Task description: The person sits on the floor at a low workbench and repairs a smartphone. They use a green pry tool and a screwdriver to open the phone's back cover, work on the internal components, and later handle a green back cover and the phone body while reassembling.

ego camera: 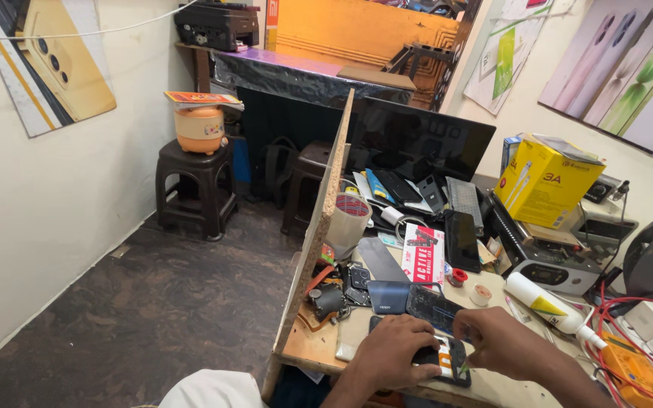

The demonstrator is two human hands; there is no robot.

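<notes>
An opened black phone [447, 361] with its inner parts showing lies at the near edge of a cluttered wooden workbench [319, 344]. My left hand [394, 349] rests on the phone's left end and holds it down. My right hand [502, 341] is over the phone's right side, fingers pinched together around a thin tool that I can barely make out. Just behind my hands lie another dark phone [432, 306] and a blue-grey phone [388, 295].
The bench holds a roll of tape [348, 221], a dark monitor [417, 140], a yellow box [547, 181], a white bottle [549, 304], red wires [629, 355] and several phones. Left of the bench, dark floor, a brown stool [194, 181] with an orange cooker [200, 128].
</notes>
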